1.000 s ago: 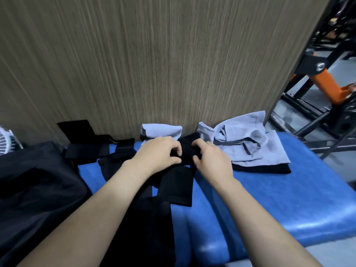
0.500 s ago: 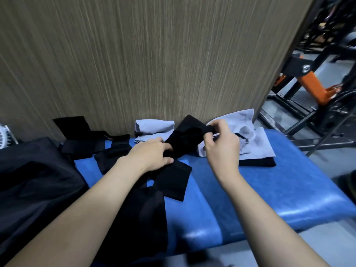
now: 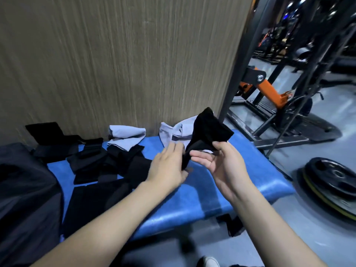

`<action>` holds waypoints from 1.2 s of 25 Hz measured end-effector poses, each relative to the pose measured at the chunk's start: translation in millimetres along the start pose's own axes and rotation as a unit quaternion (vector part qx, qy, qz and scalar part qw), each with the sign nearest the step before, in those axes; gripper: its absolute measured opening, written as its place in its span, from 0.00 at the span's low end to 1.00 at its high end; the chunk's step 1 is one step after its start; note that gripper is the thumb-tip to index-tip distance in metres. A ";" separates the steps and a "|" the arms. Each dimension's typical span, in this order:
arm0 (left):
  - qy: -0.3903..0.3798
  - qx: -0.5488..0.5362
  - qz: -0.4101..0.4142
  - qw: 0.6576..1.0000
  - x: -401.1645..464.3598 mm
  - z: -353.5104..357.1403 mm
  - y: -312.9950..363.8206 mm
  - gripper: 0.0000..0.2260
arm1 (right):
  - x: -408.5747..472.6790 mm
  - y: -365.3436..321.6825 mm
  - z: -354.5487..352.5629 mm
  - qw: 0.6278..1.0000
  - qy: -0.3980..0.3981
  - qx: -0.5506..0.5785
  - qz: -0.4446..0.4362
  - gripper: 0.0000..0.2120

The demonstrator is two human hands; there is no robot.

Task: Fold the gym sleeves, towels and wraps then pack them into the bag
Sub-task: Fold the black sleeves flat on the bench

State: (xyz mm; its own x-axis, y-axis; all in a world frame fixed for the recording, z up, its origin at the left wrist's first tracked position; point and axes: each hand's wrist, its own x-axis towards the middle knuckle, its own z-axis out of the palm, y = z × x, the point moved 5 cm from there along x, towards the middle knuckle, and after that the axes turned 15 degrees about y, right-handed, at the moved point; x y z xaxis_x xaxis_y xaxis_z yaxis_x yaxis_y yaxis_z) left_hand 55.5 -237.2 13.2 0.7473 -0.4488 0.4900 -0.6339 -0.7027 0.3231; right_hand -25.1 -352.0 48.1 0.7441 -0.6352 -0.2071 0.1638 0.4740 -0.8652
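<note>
Nearest the camera, the toe of a shoe point(image 3: 211, 262) shows at the bottom edge, above grey floor. Both forearms reach forward over the blue bench point(image 3: 202, 193).

The left hand point(image 3: 169, 166) is held above the bench pad, fingers extended and close together, their tips against the lower end of a black sleeve point(image 3: 209, 130). Whether the thumb pinches the fabric cannot be told — it is hidden behind the cloth. The right hand point(image 3: 221, 160) is turned palm-up, fingers loosely curled, with the thumb and fingertips gripping the sleeve's lower fold. The sleeve is lifted clear of the bench, its upper part standing up in front of the grey cloths.

To the left, a dark bag point(image 3: 25, 189) lies at the bench end. Beside it, a flat black cloth point(image 3: 92, 203) rests on the pad; beyond that, a loose heap of black wraps point(image 3: 107, 160) is spread across the pad.

Further back, against the wood-grain panel point(image 3: 115, 64), sit a folded grey towel point(image 3: 125, 135) and a rumpled grey towel point(image 3: 179, 130) — the second partly behind the sleeve.

On the floor to the right lies a stack of weight plates point(image 3: 331, 180); behind it stands an orange-and-black machine point(image 3: 269, 89).
</note>
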 end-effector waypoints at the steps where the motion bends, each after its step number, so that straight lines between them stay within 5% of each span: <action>1: 0.040 -0.002 0.001 0.999 0.7 -4.4 7.8 0.16 | -2.5 -5.9 -6.4 1.000 -0.001 0.013 0.006 0.07; 6: 0.168 0.021 0.078 0.982 -5.1 -26.8 15.1 0.19 | 12.1 -29.0 -68.8 0.992 0.081 -0.083 -0.057 0.06; 9: 0.151 0.046 0.154 0.975 -17.4 -17.3 17.9 0.18 | 37.5 -25.0 -120.4 0.972 0.113 -0.201 -0.047 0.07; 11: 0.076 0.054 0.206 0.974 -28.4 4.7 15.0 0.19 | 54.9 -20.4 -156.8 0.912 0.142 -0.381 -0.052 0.06; 13: -0.033 0.067 0.246 0.966 -42.7 27.5 9.8 0.18 | 66.0 -14.3 -182.3 0.804 0.136 -0.576 -0.058 0.08; 15: -0.113 0.072 0.233 0.963 -51.8 35.6 3.8 0.13 | 70.7 -8.2 -192.4 0.716 0.107 -0.686 -0.066 0.11; 17: -0.138 0.067 0.202 0.967 -49.1 29.2 -0.4 0.15 | 72.6 -12.4 -184.7 0.667 0.093 -0.725 -0.143 0.12; 21: -0.081 0.055 0.164 0.982 -41.6 16.2 1.0 0.19 | 67.6 -18.3 -152.8 0.685 0.014 -0.648 -0.333 0.10; 25: -0.126 0.101 0.123 0.979 -42.2 25.6 -15.2 0.13 | 81.0 11.7 -154.8 0.614 -0.027 -0.745 -0.261 0.12; 30: -0.125 0.092 0.121 0.980 -40.3 23.4 -27.3 0.15 | 87.2 5.7 -155.4 0.682 0.024 -0.700 -0.210 0.14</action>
State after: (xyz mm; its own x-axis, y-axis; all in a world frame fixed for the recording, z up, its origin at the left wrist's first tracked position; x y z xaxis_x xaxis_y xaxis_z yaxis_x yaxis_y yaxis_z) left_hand 47.4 -212.8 -34.3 0.6196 -0.7196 0.3134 -0.7691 -0.6365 0.0590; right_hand -60.0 -499.4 -45.9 0.7948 -0.5705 0.2071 -0.4482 -0.7818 -0.4334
